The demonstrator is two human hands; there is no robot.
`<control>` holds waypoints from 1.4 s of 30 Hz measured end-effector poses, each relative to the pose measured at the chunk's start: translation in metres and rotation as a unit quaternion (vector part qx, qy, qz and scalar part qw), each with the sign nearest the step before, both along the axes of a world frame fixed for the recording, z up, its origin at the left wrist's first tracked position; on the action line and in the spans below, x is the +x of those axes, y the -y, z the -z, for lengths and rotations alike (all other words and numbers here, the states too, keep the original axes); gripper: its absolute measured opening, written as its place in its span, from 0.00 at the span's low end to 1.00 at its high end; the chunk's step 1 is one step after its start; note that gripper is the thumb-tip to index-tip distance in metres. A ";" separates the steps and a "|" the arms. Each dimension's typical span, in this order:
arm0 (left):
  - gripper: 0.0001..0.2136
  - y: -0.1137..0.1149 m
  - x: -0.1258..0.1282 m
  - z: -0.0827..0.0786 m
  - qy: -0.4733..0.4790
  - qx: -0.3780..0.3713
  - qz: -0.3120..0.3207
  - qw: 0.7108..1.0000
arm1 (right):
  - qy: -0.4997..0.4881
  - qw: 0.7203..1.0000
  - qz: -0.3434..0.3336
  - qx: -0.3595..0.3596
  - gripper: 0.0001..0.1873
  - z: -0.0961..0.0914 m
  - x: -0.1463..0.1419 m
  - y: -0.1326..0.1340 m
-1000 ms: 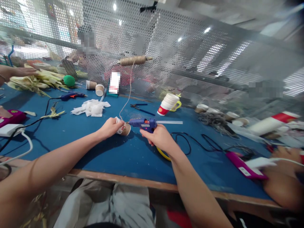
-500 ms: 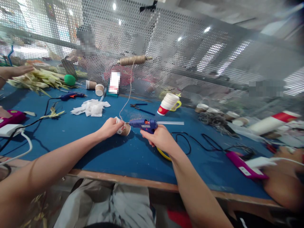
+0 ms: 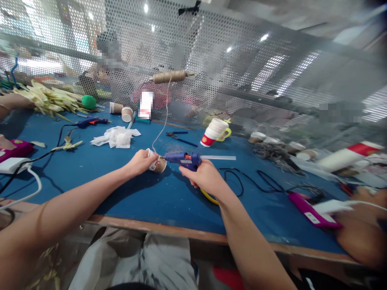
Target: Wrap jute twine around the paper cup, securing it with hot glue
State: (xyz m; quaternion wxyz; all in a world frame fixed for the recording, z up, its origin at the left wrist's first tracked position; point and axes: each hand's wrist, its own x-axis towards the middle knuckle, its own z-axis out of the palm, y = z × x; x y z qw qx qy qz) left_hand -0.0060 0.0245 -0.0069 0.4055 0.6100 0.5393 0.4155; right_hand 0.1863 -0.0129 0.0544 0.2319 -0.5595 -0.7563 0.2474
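Left hand (image 3: 141, 163) holds cup (image 3: 160, 166); glue gun (image 3: 181, 158) (in right hand (image 3: 208, 176)) seemingly touches it.

Loose, pale grey trousers (image 3: 116, 262) are worn, seen in the near part of the scene; the cloth is deeply creased, and the right leg is streaked with darker grey, whether by folds or by a print cannot be told. At the nearest edge a curved black strip (image 3: 130, 287) is shown, too little of it to be identified. The left hand (image 3: 140, 163) and right hand (image 3: 208, 177) are ungloved, and both forearms (image 3: 81, 195) are uncovered.
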 end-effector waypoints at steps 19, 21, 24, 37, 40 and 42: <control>0.16 -0.002 0.000 0.002 0.002 -0.007 0.004 1.000 | 0.000 1.000 0.024 0.019 0.15 0.002 0.001 0.000; 0.15 -0.002 0.000 0.002 0.007 -0.010 0.004 1.000 | -0.005 1.000 0.017 0.015 0.16 0.002 0.001 0.000; 0.15 -0.002 0.000 0.001 0.015 -0.013 0.002 1.000 | -0.011 1.000 0.010 0.012 0.15 0.002 0.000 0.001; 0.15 -0.002 -0.001 0.002 0.009 -0.024 0.005 1.000 | -0.013 1.000 -0.007 -0.007 0.12 -0.001 0.001 0.007; 0.15 -0.002 0.000 0.002 0.013 -0.024 0.005 1.000 | -0.003 1.000 -0.015 -0.011 0.12 0.000 0.002 0.007; 0.15 -0.002 0.000 0.001 0.017 -0.025 0.008 1.000 | 0.005 1.000 -0.024 -0.010 0.12 0.000 0.003 0.007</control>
